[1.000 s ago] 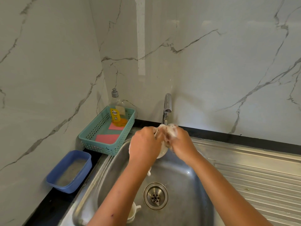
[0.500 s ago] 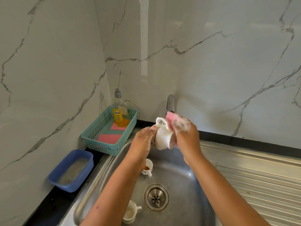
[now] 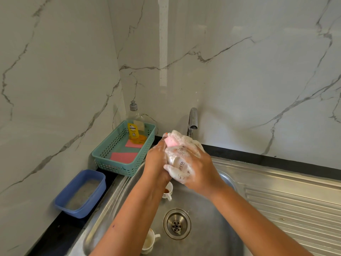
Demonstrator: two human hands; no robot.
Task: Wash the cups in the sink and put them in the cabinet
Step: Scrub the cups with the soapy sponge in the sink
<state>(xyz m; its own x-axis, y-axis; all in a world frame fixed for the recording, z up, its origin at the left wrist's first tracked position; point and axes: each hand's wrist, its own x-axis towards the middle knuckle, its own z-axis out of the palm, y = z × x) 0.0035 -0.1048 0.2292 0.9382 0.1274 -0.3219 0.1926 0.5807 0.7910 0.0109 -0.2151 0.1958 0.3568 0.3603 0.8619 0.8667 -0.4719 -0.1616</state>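
Over the steel sink [image 3: 118, 198], both hands meet around a white cup [image 3: 180, 163] with lettering, thickly covered in foam. My left hand [image 3: 156, 161] grips the cup from the left. My right hand [image 3: 200, 170] wraps over it from the right, with a pink sponge [image 3: 170, 142] sticking up between the hands. Two more white cups stand in the basin. A small cup [image 3: 168, 191] with brown residue sits just under my left wrist. Another cup [image 3: 149, 241] stands near the front, partly hidden by my left forearm.
The tap [image 3: 192, 121] stands right behind the hands; no water stream is visible. A teal basket [image 3: 103, 154] at the back left holds pink cloths and a soap bottle [image 3: 135, 126]. A blue tub [image 3: 81, 193] sits left of the sink. The drain [image 3: 176, 224] and the ribbed drainboard [image 3: 295, 209] lie right.
The cup has turned in my hands and my right hand has closed over it from the right; foam now covers it. The hands have dropped slightly over the basin.
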